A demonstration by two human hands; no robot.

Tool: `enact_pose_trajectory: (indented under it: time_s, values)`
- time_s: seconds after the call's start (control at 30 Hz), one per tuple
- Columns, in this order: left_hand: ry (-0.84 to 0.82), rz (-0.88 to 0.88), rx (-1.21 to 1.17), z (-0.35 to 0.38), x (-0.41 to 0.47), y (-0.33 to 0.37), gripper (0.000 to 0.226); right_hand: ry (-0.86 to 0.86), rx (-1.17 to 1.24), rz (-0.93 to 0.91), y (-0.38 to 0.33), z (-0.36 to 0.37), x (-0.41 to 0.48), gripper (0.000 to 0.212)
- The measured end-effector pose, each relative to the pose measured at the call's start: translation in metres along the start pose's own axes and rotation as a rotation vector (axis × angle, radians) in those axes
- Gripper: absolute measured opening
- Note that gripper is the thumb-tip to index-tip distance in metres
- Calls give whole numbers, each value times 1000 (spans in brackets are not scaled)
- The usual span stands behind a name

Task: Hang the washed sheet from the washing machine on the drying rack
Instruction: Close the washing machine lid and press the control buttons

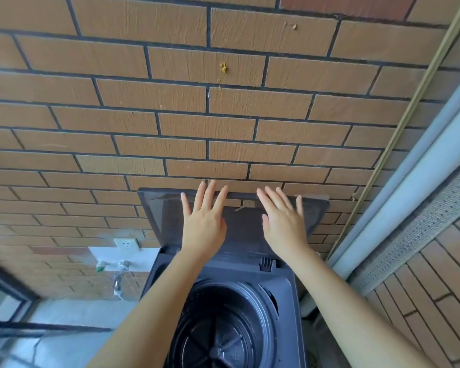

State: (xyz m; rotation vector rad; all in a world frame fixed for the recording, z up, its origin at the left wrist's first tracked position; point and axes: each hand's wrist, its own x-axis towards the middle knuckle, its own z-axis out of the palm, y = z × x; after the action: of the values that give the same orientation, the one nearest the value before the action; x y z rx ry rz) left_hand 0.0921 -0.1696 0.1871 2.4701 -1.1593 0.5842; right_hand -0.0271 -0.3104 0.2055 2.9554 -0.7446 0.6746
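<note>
A: Trying to work out how far along this is. Can see the left hand (203, 221) and right hand (283, 221) laid flat on the raised lid (246, 229) of the washing machine (286, 288), fingers straight, gripping nothing. Looked below the wrists into the drum (223, 330) and found no sheet. Just bare tub, as far as visible.

B: Same here. Can't spot the sheet anywhere, nor a drying rack. Guessing either taken out and hung already, with only shutting the lid left, or simply out of shot. Can't tell which from this alone.

A: Leaning toward the lid being the step in hand. Any worries about room?

B: Tight beyond the fingertips: lid's top edge close to the brick wall (170, 102), so little travel that way. Plenty of open space back toward the body for swinging it down. Worth minding the hinge (267, 264) below the right palm. Off to the left of the left hand, a socket (126, 244) and a tap (117, 266), well apart. Right of the right hand, a grey frame (420, 187), near the lid's corner but not touching.
</note>
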Motion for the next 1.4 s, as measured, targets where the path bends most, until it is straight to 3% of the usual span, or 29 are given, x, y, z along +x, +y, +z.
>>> enact_pose_trajectory:
  time_s: [0.5, 0.57, 0.67, 0.73, 0.83, 1.07, 1.27, 1.4]
  values:
    - [-37, -81, 79, -31, -104, 13, 74, 90, -42, -50, -25, -17, -100, 62]
    - [-16, -113, 99, -36, -115, 15, 69, 118, 4, -80, -23, -17, -110, 57]
    - [57, -148, 89, -41, -137, 17, 43, 139, 188, -166, -16, -15, -128, 49]
    - [94, -132, 61, -40, -154, 16, 31, 85, 241, -189, -14, -14, -143, 47]
    - [69, -121, 59, -37, -176, 13, 31, -92, 288, -149, -18, -12, -161, 45]
    - [-176, -53, 73, -28, -207, 7, 47, -480, 140, -199, -32, -10, -186, 66]
    - [-384, -13, 89, -15, -232, -1, 68, -626, 51, -212, -39, 19, -209, 79]
    - [-481, -50, 51, 2, -251, -1, 70, -647, 43, -216, -42, 36, -228, 79]
